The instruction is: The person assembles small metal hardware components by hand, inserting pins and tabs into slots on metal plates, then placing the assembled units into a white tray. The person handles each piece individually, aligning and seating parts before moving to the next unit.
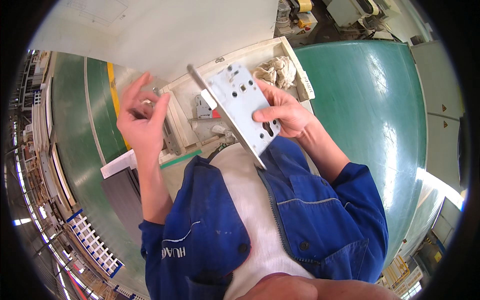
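Observation:
A grey metal mortise lock (239,102) is held up in front of my chest, tilted. Its long faceplate runs along its left side, with a pale latch bolt sticking out. My right hand (285,111) is closed on the lock's right side, thumb on the near face and the other fingers mostly hidden behind. To the left of the lock and apart from it, my left hand (143,114) is raised with thumb and forefinger spread and the other fingers curled. A small glint shows among its fingers; blur hides what it is.
Below the hands, a pale wooden tray (292,49) holds a bundled cloth (277,71), another lock part (202,107) and small hardware. A large white panel (165,35) stands beyond. Dark grey strips (120,195) lie at the left, and machinery (300,20) is at the back.

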### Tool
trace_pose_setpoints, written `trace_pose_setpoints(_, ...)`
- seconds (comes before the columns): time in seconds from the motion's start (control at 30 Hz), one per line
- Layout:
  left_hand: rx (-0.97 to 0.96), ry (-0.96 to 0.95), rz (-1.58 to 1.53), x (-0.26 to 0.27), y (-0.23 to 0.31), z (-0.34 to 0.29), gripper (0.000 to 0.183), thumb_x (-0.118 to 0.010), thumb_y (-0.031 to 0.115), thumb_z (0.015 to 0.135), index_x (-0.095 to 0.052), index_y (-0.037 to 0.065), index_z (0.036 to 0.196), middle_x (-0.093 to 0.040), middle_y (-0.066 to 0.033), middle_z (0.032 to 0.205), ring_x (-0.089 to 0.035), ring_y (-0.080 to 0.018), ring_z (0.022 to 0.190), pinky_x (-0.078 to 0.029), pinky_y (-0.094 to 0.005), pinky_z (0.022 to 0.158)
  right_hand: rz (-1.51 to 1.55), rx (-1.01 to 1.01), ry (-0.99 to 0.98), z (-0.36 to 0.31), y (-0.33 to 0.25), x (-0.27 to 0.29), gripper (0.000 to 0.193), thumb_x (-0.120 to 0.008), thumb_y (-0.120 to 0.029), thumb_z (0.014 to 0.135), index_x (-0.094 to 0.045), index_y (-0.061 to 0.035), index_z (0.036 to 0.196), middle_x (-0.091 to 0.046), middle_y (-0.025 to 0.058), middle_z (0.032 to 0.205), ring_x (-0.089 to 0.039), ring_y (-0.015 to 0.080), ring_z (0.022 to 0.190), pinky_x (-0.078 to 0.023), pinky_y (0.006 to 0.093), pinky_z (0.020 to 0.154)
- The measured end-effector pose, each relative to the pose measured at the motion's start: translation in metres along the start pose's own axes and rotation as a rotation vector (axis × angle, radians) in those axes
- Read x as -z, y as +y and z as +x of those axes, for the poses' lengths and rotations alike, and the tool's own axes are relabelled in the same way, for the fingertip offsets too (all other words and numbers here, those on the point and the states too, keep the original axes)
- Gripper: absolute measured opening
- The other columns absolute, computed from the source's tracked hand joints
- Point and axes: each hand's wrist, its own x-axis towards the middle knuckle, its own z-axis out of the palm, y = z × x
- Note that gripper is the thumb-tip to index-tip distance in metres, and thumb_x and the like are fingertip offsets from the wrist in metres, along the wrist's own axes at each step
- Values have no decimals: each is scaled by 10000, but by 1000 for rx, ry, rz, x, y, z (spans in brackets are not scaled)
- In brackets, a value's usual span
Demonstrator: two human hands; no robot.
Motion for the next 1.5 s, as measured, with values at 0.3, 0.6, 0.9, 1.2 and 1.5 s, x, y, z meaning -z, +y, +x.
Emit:
trace_pose_setpoints(0.3, -36, -178, -214, -40, 1, -11, 529, -860, -34, 749, -698, 32, 1248, -702, -42, 957, -608, -36, 749, -356, -178, 528, -230, 152, 166, 11, 4, -15, 718, -704, -14, 854, -407, -38, 1508, -663, 43, 1203, -626, 89, 977, -502, 247, 739)
trace_pose_setpoints(0.6, -57, -242, -75, -38, 13, -7, 366, -858, -21, 754, -742, 35, 1096, -723, -43, 847, -673, -88, 721, -419, -212, 527, -207, 225, 155, 8, 6, -18, 667, -738, -73, 923, -390, 32, 1483, -626, 133, 1315, -628, 191, 1186, -523, 345, 1007)
trace_pose_setpoints(0.9, -197, -254, 113, -34, 18, -12, 397, -872, 39, 770, -657, 32, 1103, -713, -63, 830, -635, -105, 676, -470, -238, 553, -279, 267, 192, 2, 1, -23, 529, -741, -77, 919, -506, 50, 1375, -675, 115, 1218, -655, 169, 1103, -533, 323, 964)
trace_pose_setpoints(1.2, -292, -208, 85, -35, 18, -17, 426, -849, -6, 778, -632, 9, 1144, -687, -77, 841, -631, -117, 689, -465, -239, 550, -270, 288, 237, -2, 1, -33, 510, -742, -86, 916, -521, 60, 1352, -685, 126, 1191, -662, 164, 1083, -539, 319, 953)
trace_pose_setpoints(1.5, 146, -297, -364, -38, 21, -23, 308, -771, 16, 889, -615, -25, 1151, -688, -80, 889, -648, -122, 736, -488, -242, 614, -463, 335, 233, -8, -2, -24, 490, -716, -83, 933, -514, 32, 1364, -668, 101, 1206, -636, 155, 1112, -525, 326, 962)
